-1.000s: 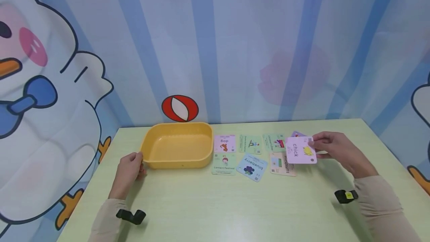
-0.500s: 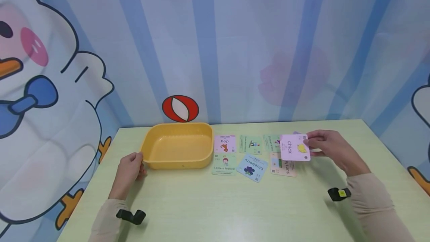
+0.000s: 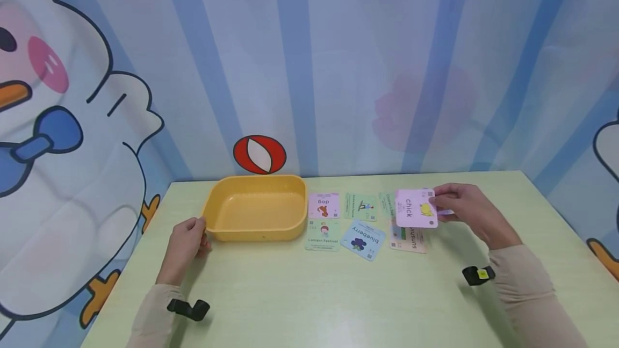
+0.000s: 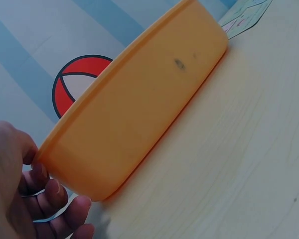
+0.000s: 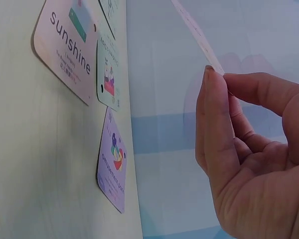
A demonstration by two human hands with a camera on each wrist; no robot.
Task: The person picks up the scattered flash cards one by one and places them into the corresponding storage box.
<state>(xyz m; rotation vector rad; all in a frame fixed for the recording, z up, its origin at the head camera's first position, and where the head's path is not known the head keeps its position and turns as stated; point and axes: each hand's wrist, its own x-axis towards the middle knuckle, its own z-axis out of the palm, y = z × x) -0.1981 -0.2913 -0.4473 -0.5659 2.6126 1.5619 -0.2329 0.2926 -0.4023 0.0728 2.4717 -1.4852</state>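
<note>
Between thumb and fingers my right hand (image 3: pixel 466 211) pinches the edge of a pink chick card (image 3: pixel 416 208), held up over the right end of the card rows. In the right wrist view the chick card (image 5: pixel 202 37) appears nearly edge-on. Behind and below it lie the sunshine card (image 3: pixel 408 239), the green Children's Day card (image 3: pixel 386 205) and a purple amusement park card (image 5: pixel 113 159). At the left, my left hand (image 3: pixel 184 246) grips the front left corner of the yellow plastic basket (image 3: pixel 258 234), thumb at the rim and fingers curled against the outside.
Right of the basket lie a dog card (image 3: pixel 324 206), a Lantern Festival card (image 3: pixel 322 236), a green card (image 3: pixel 360 207) and a tilted blueberry card (image 3: pixel 363 240). A printed cloth backdrop (image 3: pixel 338 69) rises at the far edge of the table (image 3: pixel 314 299).
My right hand has moved left and slightly farther away with the chick card, which now covers more of the Children's Day card. My left hand and the basket have stayed in place.
</note>
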